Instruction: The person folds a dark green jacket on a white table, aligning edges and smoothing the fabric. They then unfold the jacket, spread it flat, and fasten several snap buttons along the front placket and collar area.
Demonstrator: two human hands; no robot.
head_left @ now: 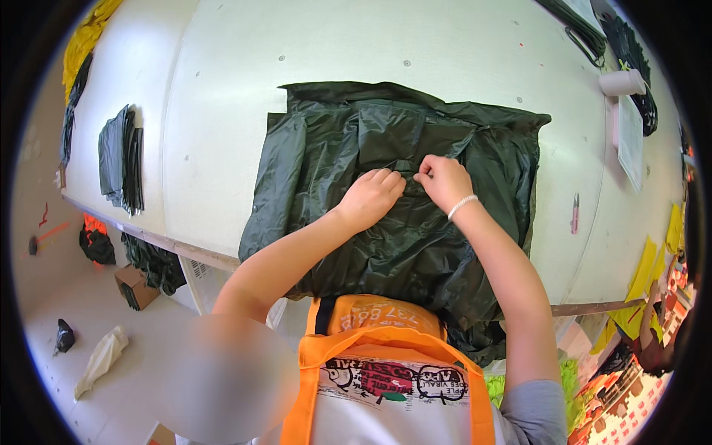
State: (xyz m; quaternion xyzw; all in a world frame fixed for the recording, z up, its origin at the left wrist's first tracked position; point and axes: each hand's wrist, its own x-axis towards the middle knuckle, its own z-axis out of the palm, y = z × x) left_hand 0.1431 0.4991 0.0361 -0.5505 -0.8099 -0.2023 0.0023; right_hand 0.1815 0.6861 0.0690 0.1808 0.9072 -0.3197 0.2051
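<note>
Pinching the dark green garment point(400, 222), left hand point(371, 196) and right hand point(445, 182) grip its fabric.

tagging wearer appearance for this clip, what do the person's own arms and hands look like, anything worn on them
Both forearms are bare, with no gloves on the left hand or the right hand. The right wrist carries a thin white bracelet. A short grey sleeve covers the right upper arm. No rings or watch can be made out. The left upper arm is blurred.
</note>
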